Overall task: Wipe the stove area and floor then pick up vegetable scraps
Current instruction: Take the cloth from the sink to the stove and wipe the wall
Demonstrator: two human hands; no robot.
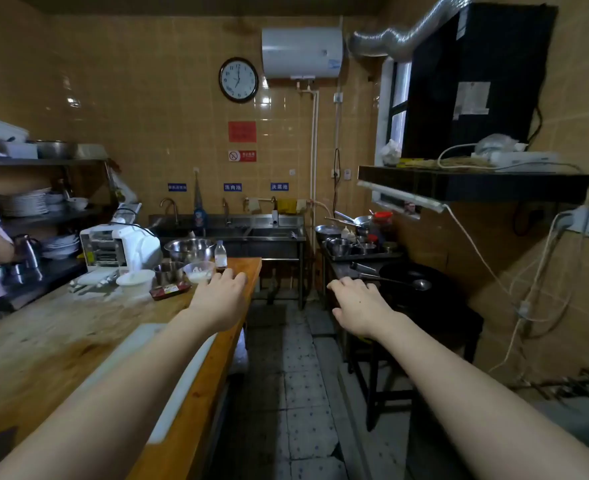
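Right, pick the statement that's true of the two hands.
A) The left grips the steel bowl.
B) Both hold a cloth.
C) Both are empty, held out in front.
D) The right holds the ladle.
C: the left hand and the right hand are stretched forward with loose fingers and hold nothing, and the ladle lies untouched in the wok.

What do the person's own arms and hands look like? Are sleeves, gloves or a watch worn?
Nothing worn is visible. The left forearm and right forearm are bare to the picture's edge, without sleeves. The left hand and right hand have no gloves; no watch or bracelet shows at the wrists. No rings show, though the fingers are slightly blurred.
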